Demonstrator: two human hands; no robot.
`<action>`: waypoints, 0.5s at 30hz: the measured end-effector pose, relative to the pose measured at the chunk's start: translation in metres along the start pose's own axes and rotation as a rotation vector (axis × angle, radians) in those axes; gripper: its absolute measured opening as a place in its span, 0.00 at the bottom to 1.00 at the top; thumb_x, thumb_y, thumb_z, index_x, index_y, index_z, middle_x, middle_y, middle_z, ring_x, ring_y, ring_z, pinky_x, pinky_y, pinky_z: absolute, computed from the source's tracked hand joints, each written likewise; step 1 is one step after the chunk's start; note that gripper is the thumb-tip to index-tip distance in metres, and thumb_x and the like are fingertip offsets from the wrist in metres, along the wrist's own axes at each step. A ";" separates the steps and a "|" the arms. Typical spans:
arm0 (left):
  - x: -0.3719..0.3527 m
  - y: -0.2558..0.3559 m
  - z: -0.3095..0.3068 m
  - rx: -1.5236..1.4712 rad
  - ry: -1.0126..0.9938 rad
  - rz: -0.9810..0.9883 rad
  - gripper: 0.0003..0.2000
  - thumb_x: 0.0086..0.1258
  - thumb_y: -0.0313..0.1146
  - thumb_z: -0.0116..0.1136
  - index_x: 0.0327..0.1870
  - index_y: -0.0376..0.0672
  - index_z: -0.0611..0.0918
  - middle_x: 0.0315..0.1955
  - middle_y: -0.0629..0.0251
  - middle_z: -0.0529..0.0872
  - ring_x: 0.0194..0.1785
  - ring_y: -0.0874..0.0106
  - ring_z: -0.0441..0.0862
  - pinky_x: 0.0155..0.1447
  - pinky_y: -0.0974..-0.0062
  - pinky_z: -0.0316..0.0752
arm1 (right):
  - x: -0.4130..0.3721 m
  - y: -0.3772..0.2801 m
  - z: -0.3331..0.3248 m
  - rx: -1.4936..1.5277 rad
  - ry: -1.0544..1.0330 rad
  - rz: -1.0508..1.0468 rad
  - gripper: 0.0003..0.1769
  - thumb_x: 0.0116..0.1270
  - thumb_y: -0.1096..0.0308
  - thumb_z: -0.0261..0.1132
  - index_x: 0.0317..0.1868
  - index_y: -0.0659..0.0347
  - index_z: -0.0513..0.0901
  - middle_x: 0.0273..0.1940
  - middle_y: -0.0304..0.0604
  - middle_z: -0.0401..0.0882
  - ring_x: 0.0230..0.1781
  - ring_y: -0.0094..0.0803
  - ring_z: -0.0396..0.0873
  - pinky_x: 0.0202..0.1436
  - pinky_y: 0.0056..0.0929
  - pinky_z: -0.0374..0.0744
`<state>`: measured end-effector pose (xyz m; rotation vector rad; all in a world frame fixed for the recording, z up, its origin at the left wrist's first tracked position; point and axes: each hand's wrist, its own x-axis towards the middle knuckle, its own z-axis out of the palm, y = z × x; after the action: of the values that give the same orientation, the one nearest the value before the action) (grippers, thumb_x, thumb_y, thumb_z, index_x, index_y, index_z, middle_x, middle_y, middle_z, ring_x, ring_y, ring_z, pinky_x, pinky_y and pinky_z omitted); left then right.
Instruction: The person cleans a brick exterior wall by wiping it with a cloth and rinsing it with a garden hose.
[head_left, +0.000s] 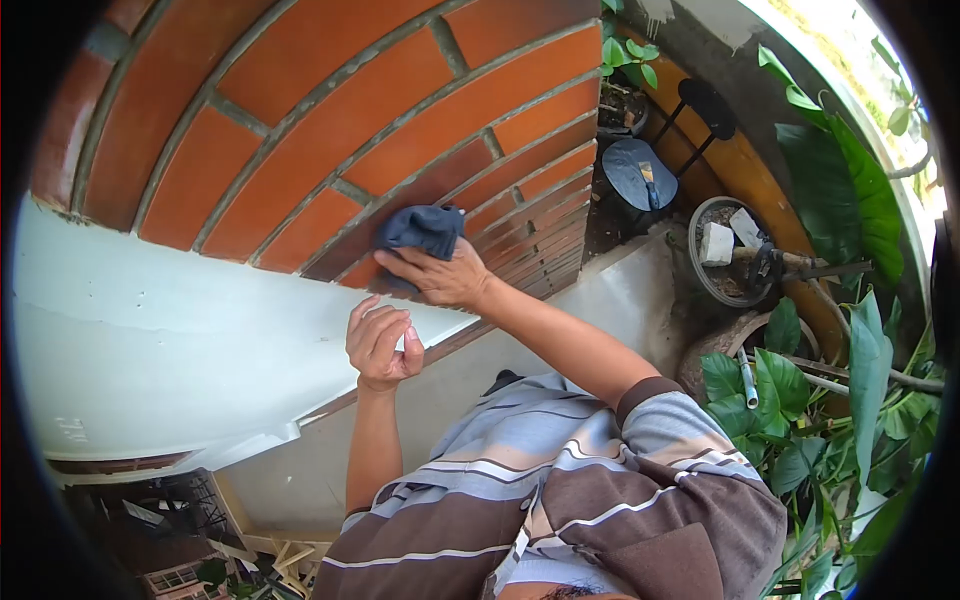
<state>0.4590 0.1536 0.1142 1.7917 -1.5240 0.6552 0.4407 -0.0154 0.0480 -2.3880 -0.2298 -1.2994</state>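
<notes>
My right hand (447, 275) presses a dark blue-grey cloth (425, 231) against the lower part of the red brick wall (335, 125), its fingers around the cloth's lower side. To the left of it, my left hand (383, 342) is raised in front of the pale wall strip (180, 300) below the bricks. Its fingers are curled but apart, with nothing in them. Grey mortar lines run between the bricks.
On the right stand a black stool (640, 175) with a small tool on its seat, a round pot (725, 250) holding white blocks, and leafy plants (770, 390). Wooden pieces (290, 560) lie at the lower left.
</notes>
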 end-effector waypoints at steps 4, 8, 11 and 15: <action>-0.087 -0.014 -0.036 0.126 0.015 -0.310 0.02 0.54 0.22 0.58 0.27 0.40 0.80 0.25 0.61 0.83 0.29 0.63 0.81 0.38 0.68 0.78 | -0.052 0.045 -0.026 -0.280 0.008 0.271 0.44 0.54 0.63 0.63 0.73 0.61 0.59 0.70 0.67 0.53 0.72 0.66 0.52 0.72 0.58 0.52; -0.224 -0.006 -0.066 0.180 -0.056 -0.726 0.02 0.53 0.23 0.60 0.25 0.40 0.80 0.22 0.62 0.82 0.25 0.64 0.79 0.30 0.70 0.74 | 0.033 0.079 -0.093 -0.154 0.619 0.560 0.40 0.75 0.52 0.47 0.76 0.67 0.42 0.75 0.69 0.29 0.76 0.65 0.25 0.73 0.62 0.30; -0.253 0.008 -0.067 0.113 -0.166 -0.823 0.02 0.53 0.23 0.60 0.25 0.41 0.80 0.21 0.62 0.81 0.23 0.66 0.79 0.29 0.71 0.73 | 0.102 0.050 -0.104 -0.180 0.693 0.466 0.40 0.76 0.48 0.42 0.76 0.65 0.40 0.75 0.70 0.26 0.76 0.65 0.21 0.71 0.65 0.25; -0.231 -0.009 -0.042 -0.010 -0.187 -0.751 0.02 0.54 0.23 0.61 0.25 0.41 0.80 0.22 0.62 0.82 0.23 0.67 0.79 0.29 0.71 0.74 | 0.138 -0.039 -0.037 -0.330 0.458 0.043 0.40 0.67 0.54 0.54 0.75 0.61 0.52 0.75 0.71 0.35 0.76 0.66 0.28 0.69 0.69 0.28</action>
<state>0.4276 0.3332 -0.0343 2.2543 -0.8324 0.1085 0.4758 -0.0029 0.1908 -2.2424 0.1825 -1.9372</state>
